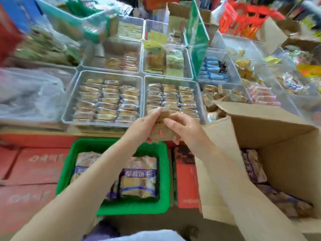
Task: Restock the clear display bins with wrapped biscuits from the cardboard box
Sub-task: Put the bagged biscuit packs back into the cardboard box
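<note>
Both my hands hold one brown wrapped biscuit packet (162, 125) upright over the near edge of the right front display bin (199, 94). My left hand (144, 126) grips its left side, thumb on the face. My right hand (182, 127) pinches the right side with curled fingers. I judge the two-handed hold serves to square the packet before it goes down in line with the rows.

Containers:
- That bin holds neat rows of wrapped biscuits (171, 96), nearly full. The gap, if any, lies at the near edge behind my hands.
- Left front bin (69, 105): rows of similar biscuits, full.
- Rear bins hold mixed packets; blur hides detail.
- Open cardboard box (281, 145), to my right: purple-labelled packs (254, 167) show inside.
- Green basket (165, 171), below the table edge: large purple-labelled biscuit bags (139, 180).

Judgement: restocking is well advanced.
</note>
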The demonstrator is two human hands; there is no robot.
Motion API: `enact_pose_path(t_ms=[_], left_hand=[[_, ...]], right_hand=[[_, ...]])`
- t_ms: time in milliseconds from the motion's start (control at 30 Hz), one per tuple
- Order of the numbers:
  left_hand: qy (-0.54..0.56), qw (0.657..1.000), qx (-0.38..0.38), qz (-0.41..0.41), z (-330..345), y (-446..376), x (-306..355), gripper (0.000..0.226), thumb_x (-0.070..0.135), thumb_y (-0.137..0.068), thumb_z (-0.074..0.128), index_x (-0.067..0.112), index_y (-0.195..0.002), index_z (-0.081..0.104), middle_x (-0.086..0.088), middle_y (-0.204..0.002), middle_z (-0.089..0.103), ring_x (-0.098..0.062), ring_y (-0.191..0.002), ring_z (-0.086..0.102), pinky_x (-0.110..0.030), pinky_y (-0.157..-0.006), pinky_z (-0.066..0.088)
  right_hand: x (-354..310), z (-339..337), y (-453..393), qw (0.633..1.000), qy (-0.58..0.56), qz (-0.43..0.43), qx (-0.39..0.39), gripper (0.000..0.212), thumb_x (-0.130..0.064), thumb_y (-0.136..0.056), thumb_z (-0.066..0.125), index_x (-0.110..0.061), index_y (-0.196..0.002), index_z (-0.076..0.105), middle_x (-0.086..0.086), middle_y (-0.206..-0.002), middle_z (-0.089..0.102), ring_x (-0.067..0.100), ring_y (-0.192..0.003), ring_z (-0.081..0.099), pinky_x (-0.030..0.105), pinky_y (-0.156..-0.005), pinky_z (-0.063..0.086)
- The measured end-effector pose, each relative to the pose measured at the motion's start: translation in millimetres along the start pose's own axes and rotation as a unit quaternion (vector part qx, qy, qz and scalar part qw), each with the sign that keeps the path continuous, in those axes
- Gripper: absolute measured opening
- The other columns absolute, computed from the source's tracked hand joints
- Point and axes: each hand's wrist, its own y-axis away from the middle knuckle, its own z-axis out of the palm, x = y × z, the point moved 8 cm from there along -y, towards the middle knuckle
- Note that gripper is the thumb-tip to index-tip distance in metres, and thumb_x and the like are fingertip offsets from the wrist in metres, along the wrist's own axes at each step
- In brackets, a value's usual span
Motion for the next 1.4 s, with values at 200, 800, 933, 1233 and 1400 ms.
enact_pose_path(t_ms=[200, 800, 933, 1233, 1400], left_hand=[[-0.153, 0.978, 0.112, 0.086, -193, -84, -51, 0.049, 0.060, -0.097, 0.044, 0.020, -0.115, 0.066, -0.002, -0.114, 0.067, -0.020, -0.106, 0.062, -0.041, -0.092, 0.051], [-0.531, 0.835, 0.044, 0.134, -241, -194, -111, 0.068, 0.057, -0.100, 0.018, 0.031, -0.161, 0.008, -0.007, -0.168, -0.006, -0.024, -0.156, -0.009, -0.054, -0.123, 0.003], [-0.533, 0.835, 0.042, 0.131, -240, -196, -114, 0.067, 0.056, -0.100, 0.019, 0.030, -0.162, 0.009, -0.008, -0.169, -0.004, -0.024, -0.156, -0.007, -0.053, -0.123, 0.001], [-0.537, 0.833, 0.042, 0.122, -239, -196, -116, 0.067, 0.054, -0.101, 0.019, 0.028, -0.162, 0.007, -0.009, -0.169, -0.005, -0.025, -0.156, -0.008, -0.054, -0.124, 0.002], [-0.541, 0.832, 0.039, 0.120, -240, -197, -117, 0.068, 0.054, -0.101, 0.018, 0.028, -0.162, 0.007, -0.009, -0.169, -0.004, -0.026, -0.156, -0.006, -0.054, -0.124, 0.004]], right_hand=[[-6, 117, -99, 0.991, 0.112, 0.064, 0.038, 0.021, -0.039, -0.096, 0.065, -0.024, -0.111, 0.063, -0.005, -0.099, 0.069, 0.014, -0.085, 0.064, 0.026, -0.071, 0.049], [6, 136, -362, 0.769, 0.621, -0.096, 0.120, 0.032, -0.016, -0.097, 0.061, -0.016, -0.128, 0.059, 0.008, -0.124, 0.062, 0.030, -0.116, 0.054, 0.041, -0.096, 0.039], [35, 144, -381, 0.711, 0.692, -0.103, 0.068, 0.027, -0.004, -0.093, 0.061, -0.003, -0.120, 0.061, 0.019, -0.115, 0.064, 0.038, -0.105, 0.058, 0.046, -0.089, 0.044], [70, 177, -358, 0.758, 0.651, -0.019, 0.036, 0.056, -0.003, -0.101, 0.043, 0.007, -0.153, 0.023, 0.031, -0.150, 0.038, 0.041, -0.139, 0.038, 0.045, -0.116, 0.035], [86, 170, -352, 0.832, 0.553, 0.050, -0.013, 0.059, -0.046, -0.108, 0.022, -0.025, -0.162, 0.013, 0.007, -0.169, 0.006, 0.024, -0.156, 0.004, 0.041, -0.124, -0.001]])
